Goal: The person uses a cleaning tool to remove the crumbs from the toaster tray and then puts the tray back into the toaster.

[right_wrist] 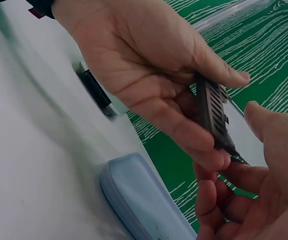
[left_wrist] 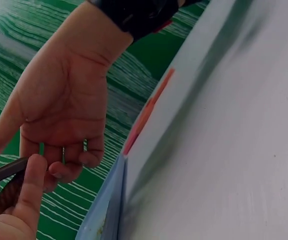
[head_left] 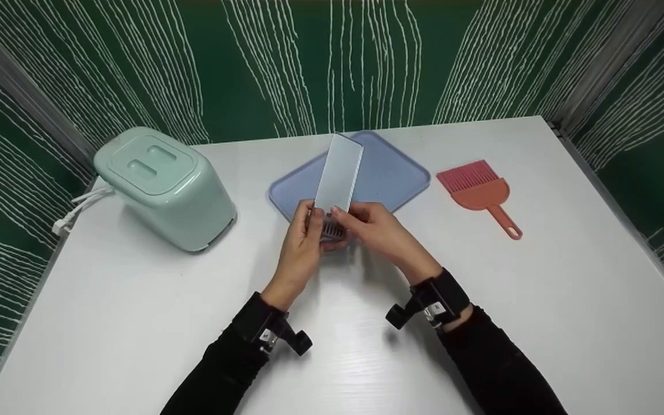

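Note:
A crumb tray (head_left: 339,173), a long flat pale panel with a dark slotted end, is held tilted up over the blue tray (head_left: 392,161). My left hand (head_left: 300,248) grips the slotted end (right_wrist: 211,107), thumb on one side and fingers behind. From the other side my right hand (head_left: 381,230) pinches the same end, its thumb over the panel's face and its curled fingers below. The panel's far part hides some of the blue tray in the head view. In the right wrist view the right hand (right_wrist: 273,170) meets the crumb tray at its lower corner.
A mint green toaster (head_left: 165,184) stands at the left, its white cord (head_left: 81,202) running off the table's edge. To the right lies an orange-red dustpan (head_left: 485,195) with a red brush (head_left: 467,176). Small specks dot the blue tray. A green wall (head_left: 240,69) rises behind the table.

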Available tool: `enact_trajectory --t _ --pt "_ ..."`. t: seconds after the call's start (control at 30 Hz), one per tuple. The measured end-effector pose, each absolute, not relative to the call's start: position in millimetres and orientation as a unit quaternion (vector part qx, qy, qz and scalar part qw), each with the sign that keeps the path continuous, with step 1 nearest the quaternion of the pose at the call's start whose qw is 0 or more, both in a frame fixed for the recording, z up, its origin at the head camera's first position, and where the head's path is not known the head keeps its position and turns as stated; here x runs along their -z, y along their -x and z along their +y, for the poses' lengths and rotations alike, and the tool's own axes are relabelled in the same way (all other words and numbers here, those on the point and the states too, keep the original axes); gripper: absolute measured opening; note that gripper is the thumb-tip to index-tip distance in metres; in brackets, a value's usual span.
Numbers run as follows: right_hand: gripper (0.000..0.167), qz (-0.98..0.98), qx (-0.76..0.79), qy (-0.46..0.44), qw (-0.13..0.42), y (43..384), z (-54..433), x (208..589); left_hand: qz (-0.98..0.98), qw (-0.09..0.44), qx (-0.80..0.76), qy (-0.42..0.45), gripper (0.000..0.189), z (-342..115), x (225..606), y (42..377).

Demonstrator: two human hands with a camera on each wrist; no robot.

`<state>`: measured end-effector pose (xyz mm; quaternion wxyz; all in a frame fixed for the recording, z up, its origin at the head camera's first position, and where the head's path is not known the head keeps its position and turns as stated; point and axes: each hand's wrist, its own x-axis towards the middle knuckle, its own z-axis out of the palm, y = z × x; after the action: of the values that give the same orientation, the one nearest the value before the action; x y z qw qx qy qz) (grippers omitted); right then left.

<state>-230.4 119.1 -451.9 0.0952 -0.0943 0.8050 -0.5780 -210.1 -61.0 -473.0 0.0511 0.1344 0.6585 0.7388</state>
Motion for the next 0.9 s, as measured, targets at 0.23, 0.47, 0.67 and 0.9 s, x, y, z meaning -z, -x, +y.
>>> enact_trajectory --t 0.23,0.47,0.67,0.9 --pt "0.034 0.792 0.599 0.092 0.075 229.0 112.7 456.3 0.727 0.049 -0.669 -0.144 0.040 -59.6 476.0 208.8" --pt "0.033 0.778 0.621 0.079 0.060 230.0 109.4 457.7 0.753 0.067 -0.634 -0.165 0.053 -57.2 481.8 209.5" --pt "0.032 0.750 0.652 0.076 0.075 230.8 110.1 457.5 0.773 0.075 -0.606 -0.174 0.063 -59.9 481.3 209.8" --pt "0.033 0.747 0.654 0.073 0.096 231.1 114.2 457.2 0.796 0.079 -0.578 -0.163 0.057 -67.0 474.0 213.0"
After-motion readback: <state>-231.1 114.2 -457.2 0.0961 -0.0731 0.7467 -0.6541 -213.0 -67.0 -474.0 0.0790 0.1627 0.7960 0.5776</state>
